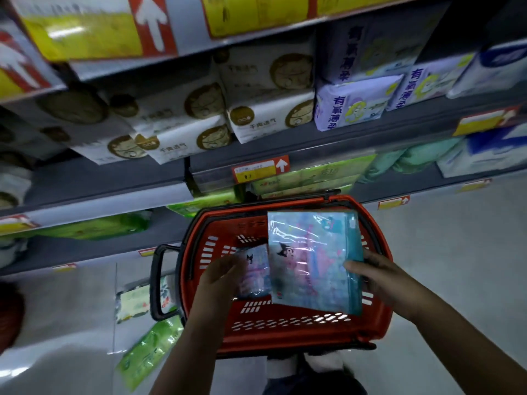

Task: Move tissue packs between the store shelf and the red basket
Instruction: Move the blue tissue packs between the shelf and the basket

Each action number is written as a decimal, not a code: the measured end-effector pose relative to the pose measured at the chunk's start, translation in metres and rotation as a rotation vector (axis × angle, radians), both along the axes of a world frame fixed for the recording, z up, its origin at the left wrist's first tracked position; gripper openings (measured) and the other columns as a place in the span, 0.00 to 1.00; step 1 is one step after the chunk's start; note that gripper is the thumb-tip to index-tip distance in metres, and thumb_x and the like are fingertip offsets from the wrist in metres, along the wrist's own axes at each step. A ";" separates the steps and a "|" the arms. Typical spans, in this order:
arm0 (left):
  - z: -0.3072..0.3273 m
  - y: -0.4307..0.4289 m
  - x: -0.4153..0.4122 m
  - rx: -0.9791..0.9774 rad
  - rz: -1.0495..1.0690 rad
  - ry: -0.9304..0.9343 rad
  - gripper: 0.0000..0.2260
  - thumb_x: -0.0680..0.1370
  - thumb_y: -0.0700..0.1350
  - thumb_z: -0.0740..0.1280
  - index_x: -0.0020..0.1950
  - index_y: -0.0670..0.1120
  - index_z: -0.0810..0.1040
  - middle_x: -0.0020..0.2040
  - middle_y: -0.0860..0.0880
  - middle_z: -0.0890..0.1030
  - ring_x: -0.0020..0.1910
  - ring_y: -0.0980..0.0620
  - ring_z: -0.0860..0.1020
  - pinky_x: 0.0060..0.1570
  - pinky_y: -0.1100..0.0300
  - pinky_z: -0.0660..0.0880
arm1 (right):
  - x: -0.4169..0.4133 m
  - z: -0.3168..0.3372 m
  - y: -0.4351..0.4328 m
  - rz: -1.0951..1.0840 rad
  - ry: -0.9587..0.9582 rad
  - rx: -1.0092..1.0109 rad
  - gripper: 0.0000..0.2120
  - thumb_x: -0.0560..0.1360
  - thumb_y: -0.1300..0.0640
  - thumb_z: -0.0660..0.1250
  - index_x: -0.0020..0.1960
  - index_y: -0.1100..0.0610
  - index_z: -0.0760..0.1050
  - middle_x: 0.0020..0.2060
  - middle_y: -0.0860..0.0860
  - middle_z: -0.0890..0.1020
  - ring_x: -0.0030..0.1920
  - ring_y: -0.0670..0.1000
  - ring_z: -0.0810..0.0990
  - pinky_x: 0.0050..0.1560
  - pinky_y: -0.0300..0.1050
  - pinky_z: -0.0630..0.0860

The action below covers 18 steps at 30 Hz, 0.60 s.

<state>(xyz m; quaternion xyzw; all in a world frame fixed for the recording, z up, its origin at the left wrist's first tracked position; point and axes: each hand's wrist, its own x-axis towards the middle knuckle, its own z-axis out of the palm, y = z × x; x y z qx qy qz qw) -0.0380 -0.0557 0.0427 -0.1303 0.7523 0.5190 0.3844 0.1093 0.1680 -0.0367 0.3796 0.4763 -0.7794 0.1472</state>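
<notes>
Store shelf (pixel 108 172): grey metal tiers, blurred by motion and cut off at the top and both sides. The middle tier has soft white packs (pixel 182 121) with gold round logos, and purple-white packs (pixel 350 106) to their right. Lower tiers hold green packs, partly hidden behind the shelf lip. An orange-yellow price tag (pixel 261 169) is clipped to the shelf edge; its print is unreadable.

Red basket (pixel 285 332): hard plastic with slotted walls, standing on the pale floor in front of the shelf. A black loop handle (pixel 155 283) sticks out on its left side. The near rim covers the person's feet.

Glossy green packs (pixel 148 349) lie on the floor left of the basket.

Large tissue pack (pixel 310 260): flat rectangle in shiny clear film, blue-pink cartoon print, teal strip down the right edge. It is over the basket opening, tilted. Right hand (pixel 373 275) pinches the right edge, thumb on top.

Small tissue pack (pixel 256 269): same print, its right part hidden under the large one. Left hand (pixel 219 277) holds its left edge, fingers curled around it. Can't tell if it touches the basket floor.
</notes>
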 end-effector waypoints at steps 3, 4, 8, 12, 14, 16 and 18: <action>0.027 0.003 0.001 0.057 -0.019 0.013 0.05 0.76 0.44 0.66 0.42 0.47 0.80 0.47 0.34 0.82 0.46 0.33 0.79 0.51 0.36 0.74 | 0.001 0.034 -0.006 -0.041 0.086 -0.114 0.44 0.50 0.41 0.82 0.62 0.56 0.75 0.57 0.56 0.82 0.58 0.57 0.81 0.52 0.48 0.81; 0.036 0.003 0.001 0.079 -0.041 0.013 0.05 0.74 0.47 0.68 0.40 0.48 0.80 0.46 0.34 0.81 0.45 0.34 0.79 0.50 0.36 0.74 | 0.002 0.044 -0.007 -0.066 0.099 -0.150 0.45 0.50 0.42 0.82 0.63 0.57 0.75 0.58 0.57 0.82 0.58 0.58 0.80 0.54 0.49 0.80; 0.070 0.005 0.004 0.157 -0.134 -0.046 0.21 0.69 0.61 0.72 0.57 0.51 0.80 0.54 0.38 0.82 0.54 0.35 0.80 0.58 0.33 0.73 | 0.005 0.086 -0.008 -0.134 0.168 -0.232 0.41 0.48 0.46 0.84 0.58 0.58 0.78 0.56 0.60 0.82 0.54 0.57 0.82 0.47 0.45 0.81; 0.110 0.008 0.010 0.234 -0.162 -0.084 0.21 0.71 0.59 0.70 0.60 0.49 0.79 0.53 0.46 0.85 0.53 0.44 0.83 0.54 0.44 0.78 | 0.007 0.133 -0.009 -0.123 0.212 -0.170 0.40 0.49 0.43 0.83 0.57 0.58 0.79 0.55 0.60 0.82 0.52 0.57 0.83 0.45 0.45 0.81; 0.130 0.010 0.014 0.234 -0.166 -0.103 0.23 0.67 0.55 0.74 0.59 0.47 0.80 0.52 0.44 0.84 0.51 0.42 0.83 0.53 0.42 0.78 | 0.011 0.156 -0.009 -0.144 0.233 -0.181 0.38 0.50 0.43 0.83 0.56 0.58 0.80 0.54 0.59 0.83 0.51 0.56 0.83 0.44 0.45 0.81; 0.151 0.011 0.017 0.250 -0.136 -0.125 0.23 0.66 0.50 0.75 0.59 0.45 0.80 0.54 0.40 0.83 0.52 0.38 0.82 0.55 0.37 0.76 | 0.015 0.180 -0.009 -0.144 0.262 -0.193 0.34 0.50 0.44 0.83 0.53 0.56 0.82 0.53 0.58 0.84 0.50 0.55 0.84 0.43 0.44 0.81; 0.173 0.013 0.017 0.258 -0.135 -0.119 0.23 0.66 0.47 0.75 0.59 0.43 0.80 0.54 0.38 0.83 0.51 0.37 0.82 0.53 0.39 0.77 | 0.020 0.204 -0.009 -0.155 0.285 -0.197 0.34 0.50 0.44 0.83 0.53 0.55 0.83 0.52 0.58 0.84 0.49 0.54 0.84 0.43 0.44 0.81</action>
